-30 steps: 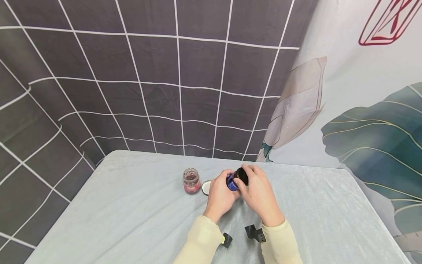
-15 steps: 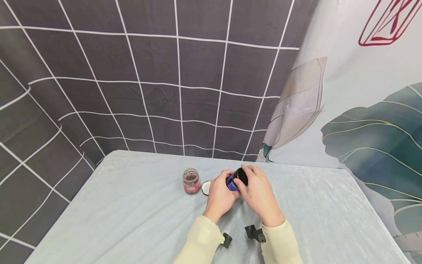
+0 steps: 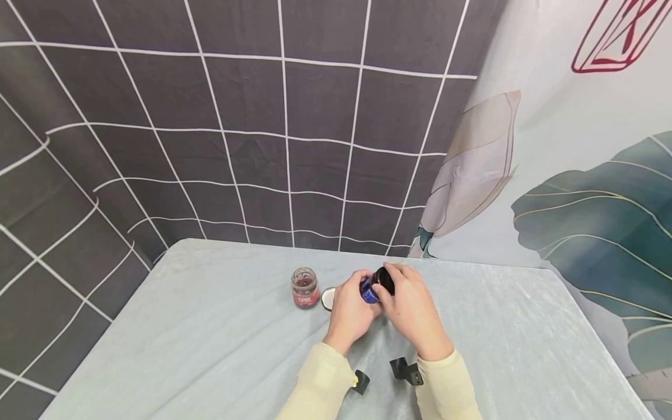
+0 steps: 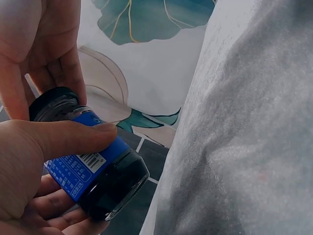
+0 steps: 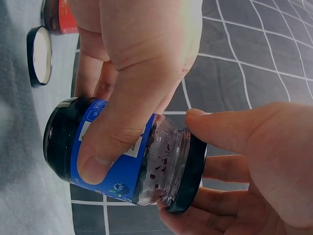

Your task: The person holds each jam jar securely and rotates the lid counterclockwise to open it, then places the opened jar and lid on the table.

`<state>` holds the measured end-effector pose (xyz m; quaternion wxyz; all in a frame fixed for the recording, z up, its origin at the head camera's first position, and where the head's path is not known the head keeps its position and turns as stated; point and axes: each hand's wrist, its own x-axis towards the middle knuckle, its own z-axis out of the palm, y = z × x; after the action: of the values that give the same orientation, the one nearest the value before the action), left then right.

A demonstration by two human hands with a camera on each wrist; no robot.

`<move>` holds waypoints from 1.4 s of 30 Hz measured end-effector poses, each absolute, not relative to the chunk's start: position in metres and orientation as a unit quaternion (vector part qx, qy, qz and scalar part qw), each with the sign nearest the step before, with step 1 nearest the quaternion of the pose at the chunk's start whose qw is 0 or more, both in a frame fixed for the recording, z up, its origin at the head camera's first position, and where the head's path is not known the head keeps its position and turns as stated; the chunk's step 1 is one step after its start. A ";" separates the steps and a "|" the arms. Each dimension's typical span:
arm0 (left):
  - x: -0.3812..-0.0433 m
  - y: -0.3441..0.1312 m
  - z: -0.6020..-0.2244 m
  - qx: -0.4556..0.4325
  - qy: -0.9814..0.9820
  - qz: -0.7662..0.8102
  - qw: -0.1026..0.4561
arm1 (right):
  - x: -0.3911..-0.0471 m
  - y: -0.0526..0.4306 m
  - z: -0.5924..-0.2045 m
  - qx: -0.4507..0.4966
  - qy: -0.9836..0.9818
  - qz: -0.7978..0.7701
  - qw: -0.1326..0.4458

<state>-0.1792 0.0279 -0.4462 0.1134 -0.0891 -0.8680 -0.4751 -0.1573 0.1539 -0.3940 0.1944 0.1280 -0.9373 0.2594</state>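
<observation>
While your left grip [image 3: 352,313] clamps the blueberry-labelled jar [image 5: 128,170] and your right grip [image 3: 412,306] pinches its black lid [image 5: 192,174], twist without tilting it on the jar.

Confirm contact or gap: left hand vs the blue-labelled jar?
Touching. The left wrist view shows it: the left hand's thumb lies across the blue-labelled jar's label, with fingers curled beneath.

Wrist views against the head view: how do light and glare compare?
Head: brightly lit, red-labelled jar small, its print hard to read; left wrist: dimmer and greyer, thin glints on the dark base of the blue-labelled jar; right wrist: also dim, small highlights on that jar's clear glass beside the black lid.
</observation>
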 end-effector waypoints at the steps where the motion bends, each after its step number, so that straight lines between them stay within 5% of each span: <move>1: -0.179 0.028 -0.446 -0.089 -0.868 -0.475 0.113 | -0.157 0.154 -0.394 0.128 -0.937 0.259 0.194; 42: -0.179 0.028 -0.446 -0.090 -0.869 -0.475 0.109 | -0.155 0.154 -0.393 0.142 -0.938 0.262 0.176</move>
<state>-0.1787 0.0277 -0.4463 0.1089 -0.0896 -0.8685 -0.4751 -0.1550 0.1541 -0.3928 0.1757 0.1415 -0.9384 0.2617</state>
